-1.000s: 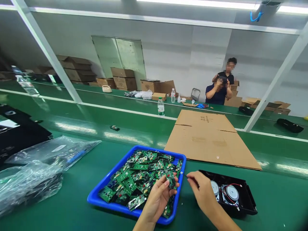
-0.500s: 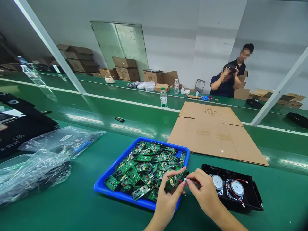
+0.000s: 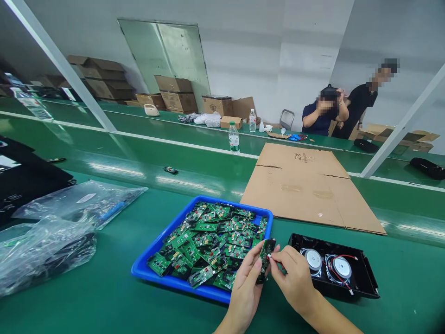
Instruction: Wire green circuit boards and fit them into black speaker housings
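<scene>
My left hand (image 3: 246, 280) is closed around a green circuit board (image 3: 263, 269), held upright over the right edge of a blue tray (image 3: 142, 268). The fingers of my right hand (image 3: 295, 273) pinch a small white connector (image 3: 269, 256) against the board's face; a bit of red wire shows by the fingertips. Whether the plug is seated cannot be made out. Many similar circuit boards (image 3: 205, 241) lie heaped in the tray. Just right of my right hand sits a black speaker housing (image 3: 365, 273) with two round speakers (image 3: 341, 267) and red and black leads ending in white plugs.
A flat cardboard sheet (image 3: 309, 185) lies beyond the housing. Clear plastic bags (image 3: 59, 246) and a black box (image 3: 28, 181) are at left. One loose board (image 3: 170, 170) and a water bottle (image 3: 234, 138) stand farther back. Two people (image 3: 323, 111) are across the bench.
My left hand has turned the circuit board from lying nearly level to upright. My right hand stays at it with the connector. In the background, one person has moved to the right.
</scene>
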Available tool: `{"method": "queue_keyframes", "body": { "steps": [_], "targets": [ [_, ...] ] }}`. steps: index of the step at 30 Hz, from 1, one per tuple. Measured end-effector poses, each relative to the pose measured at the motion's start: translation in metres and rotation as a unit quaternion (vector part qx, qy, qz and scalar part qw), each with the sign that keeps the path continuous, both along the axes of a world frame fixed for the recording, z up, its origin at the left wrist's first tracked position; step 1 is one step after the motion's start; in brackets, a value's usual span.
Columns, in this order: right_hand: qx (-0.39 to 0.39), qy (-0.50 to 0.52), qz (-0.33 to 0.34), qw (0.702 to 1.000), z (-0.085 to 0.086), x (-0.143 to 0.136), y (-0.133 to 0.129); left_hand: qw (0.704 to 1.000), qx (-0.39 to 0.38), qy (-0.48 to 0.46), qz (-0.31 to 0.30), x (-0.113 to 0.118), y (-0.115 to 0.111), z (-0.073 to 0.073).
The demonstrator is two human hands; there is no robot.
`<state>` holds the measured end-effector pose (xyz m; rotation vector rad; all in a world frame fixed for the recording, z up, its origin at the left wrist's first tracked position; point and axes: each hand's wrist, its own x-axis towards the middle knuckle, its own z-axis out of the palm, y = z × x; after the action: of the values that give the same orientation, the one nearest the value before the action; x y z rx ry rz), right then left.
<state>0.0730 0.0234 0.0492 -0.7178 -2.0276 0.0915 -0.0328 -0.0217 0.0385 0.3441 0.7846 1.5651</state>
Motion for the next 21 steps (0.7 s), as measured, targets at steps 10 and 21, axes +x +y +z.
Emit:
{"method": "queue_keyframes", "body": {
  "steps": [10,21],
  "targets": [
    [0.073,-0.056,0.008,0.996,-0.001,0.005,0.003,0.998,0.030,-0.003,-0.048,-0.008,0.005,-0.001],
    [0.168,-0.087,0.001,0.982,-0.006,0.008,0.003,0.994,0.052,0.018,-0.097,-0.012,0.006,-0.002]
  ]
}}
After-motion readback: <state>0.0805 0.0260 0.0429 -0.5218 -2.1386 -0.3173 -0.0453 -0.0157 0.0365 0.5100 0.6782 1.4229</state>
